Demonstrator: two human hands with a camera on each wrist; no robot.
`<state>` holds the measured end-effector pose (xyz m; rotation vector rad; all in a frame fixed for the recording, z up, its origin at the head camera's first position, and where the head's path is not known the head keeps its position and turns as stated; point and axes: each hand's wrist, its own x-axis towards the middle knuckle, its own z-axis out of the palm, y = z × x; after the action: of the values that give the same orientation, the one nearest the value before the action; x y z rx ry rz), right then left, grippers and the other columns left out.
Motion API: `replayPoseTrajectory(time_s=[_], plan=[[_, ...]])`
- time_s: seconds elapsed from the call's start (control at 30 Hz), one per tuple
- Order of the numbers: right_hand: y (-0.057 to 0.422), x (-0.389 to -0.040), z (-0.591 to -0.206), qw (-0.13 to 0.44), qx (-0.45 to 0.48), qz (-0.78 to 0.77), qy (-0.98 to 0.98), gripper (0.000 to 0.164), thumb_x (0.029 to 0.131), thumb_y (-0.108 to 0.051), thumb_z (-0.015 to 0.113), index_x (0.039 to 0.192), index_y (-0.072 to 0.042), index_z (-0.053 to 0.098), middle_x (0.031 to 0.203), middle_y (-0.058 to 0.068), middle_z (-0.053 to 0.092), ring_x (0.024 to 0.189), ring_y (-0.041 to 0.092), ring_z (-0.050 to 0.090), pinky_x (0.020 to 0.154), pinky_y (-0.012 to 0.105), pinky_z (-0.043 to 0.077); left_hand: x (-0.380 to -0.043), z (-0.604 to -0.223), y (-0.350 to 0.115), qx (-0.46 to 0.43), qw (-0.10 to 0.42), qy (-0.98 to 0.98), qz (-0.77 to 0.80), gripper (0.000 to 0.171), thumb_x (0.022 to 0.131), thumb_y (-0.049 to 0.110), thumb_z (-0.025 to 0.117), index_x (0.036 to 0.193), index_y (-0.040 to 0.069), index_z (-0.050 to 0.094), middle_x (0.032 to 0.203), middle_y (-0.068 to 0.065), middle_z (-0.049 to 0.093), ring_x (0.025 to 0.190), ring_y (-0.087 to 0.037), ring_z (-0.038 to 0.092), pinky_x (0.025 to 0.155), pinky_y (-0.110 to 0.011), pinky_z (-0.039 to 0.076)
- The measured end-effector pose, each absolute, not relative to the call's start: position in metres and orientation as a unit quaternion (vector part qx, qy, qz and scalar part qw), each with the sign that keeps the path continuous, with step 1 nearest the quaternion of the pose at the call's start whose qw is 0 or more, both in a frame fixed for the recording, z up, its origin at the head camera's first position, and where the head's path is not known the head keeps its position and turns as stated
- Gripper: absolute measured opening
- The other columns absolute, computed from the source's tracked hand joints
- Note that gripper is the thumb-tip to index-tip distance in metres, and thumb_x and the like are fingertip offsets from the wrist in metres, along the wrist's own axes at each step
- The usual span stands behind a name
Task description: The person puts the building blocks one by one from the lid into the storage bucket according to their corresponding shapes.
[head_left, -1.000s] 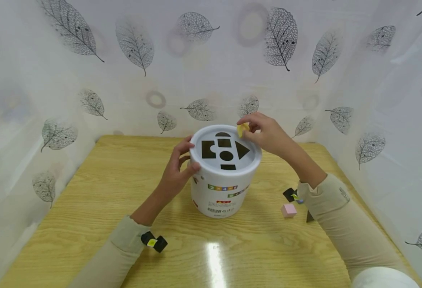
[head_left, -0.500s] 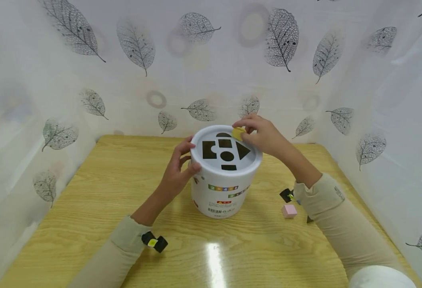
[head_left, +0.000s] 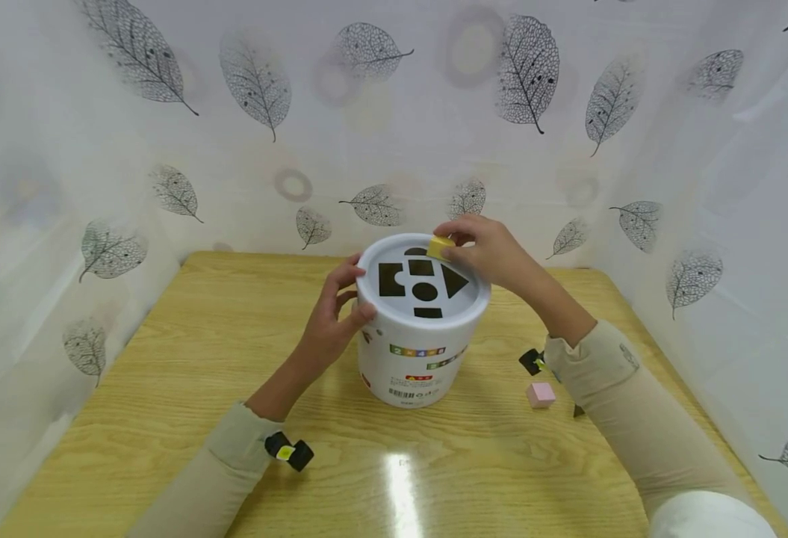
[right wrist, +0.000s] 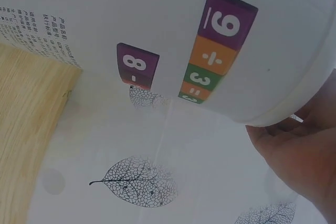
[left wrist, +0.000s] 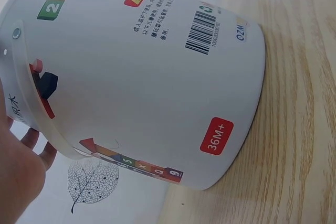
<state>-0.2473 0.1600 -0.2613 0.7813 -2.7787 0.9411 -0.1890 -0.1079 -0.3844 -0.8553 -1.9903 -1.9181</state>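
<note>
A white bucket (head_left: 407,366) stands upright on the table, its lid (head_left: 457,299) cut with several dark shaped holes. My left hand (head_left: 329,310) holds the bucket's left rim, thumb in front and fingers farther back; part of this hand shows in the left wrist view at the lid's edge. Over the back right of the lid, my right hand (head_left: 494,250) pinches a small yellow block (head_left: 440,247) between thumb and fingers. The block hides part of the lid near the half-round hole. In the right wrist view the bucket covers the block and the fingertips.
A pink cube (head_left: 540,394) lies on the wooden table (head_left: 232,336) right of the bucket. Beside it a dark piece (head_left: 578,410) is mostly hidden by the right sleeve. A white rounded object (head_left: 712,515) sits at the lower right. A leaf-print curtain (head_left: 394,112) surrounds the table.
My right hand has moved slightly left over the lid with the yellow block, which has turned between the fingers. The left hand and bucket have stayed in place.
</note>
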Motion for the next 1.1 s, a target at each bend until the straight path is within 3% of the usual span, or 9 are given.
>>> replayPoseTrajectory(time_s=[0.6, 1.1], plan=[[0.135, -0.262, -0.26, 0.053, 0.311, 0.277, -0.908, 0.029, 0.091, -0.011, 0.071, 0.12, -0.006, 0.07, 0.118, 0.011, 0.067, 0.11, 0.027, 0.061, 0.1, 0.046, 0.049, -0.189, -0.384, -0.108, -0.294, 0.119, -0.677, -0.664, 0.071, 0.092, 0.055, 0.066, 0.14, 0.011, 0.04, 0.164, 0.004, 0.028, 0.137, -0.023, 0.038, 0.114, -0.053, 0.034], [0.132, -0.263, -0.264, 0.036, 0.324, 0.272, -0.905, 0.028, 0.092, -0.014, 0.072, 0.119, -0.007, 0.07, 0.114, 0.007, 0.068, 0.108, 0.023, 0.061, 0.1, 0.043, 0.048, -0.188, -0.382, -0.108, -0.294, 0.121, -0.684, -0.656, 0.074, 0.091, 0.06, 0.064, 0.141, 0.011, 0.039, 0.164, 0.006, 0.028, 0.136, -0.021, 0.038, 0.112, -0.058, 0.033]])
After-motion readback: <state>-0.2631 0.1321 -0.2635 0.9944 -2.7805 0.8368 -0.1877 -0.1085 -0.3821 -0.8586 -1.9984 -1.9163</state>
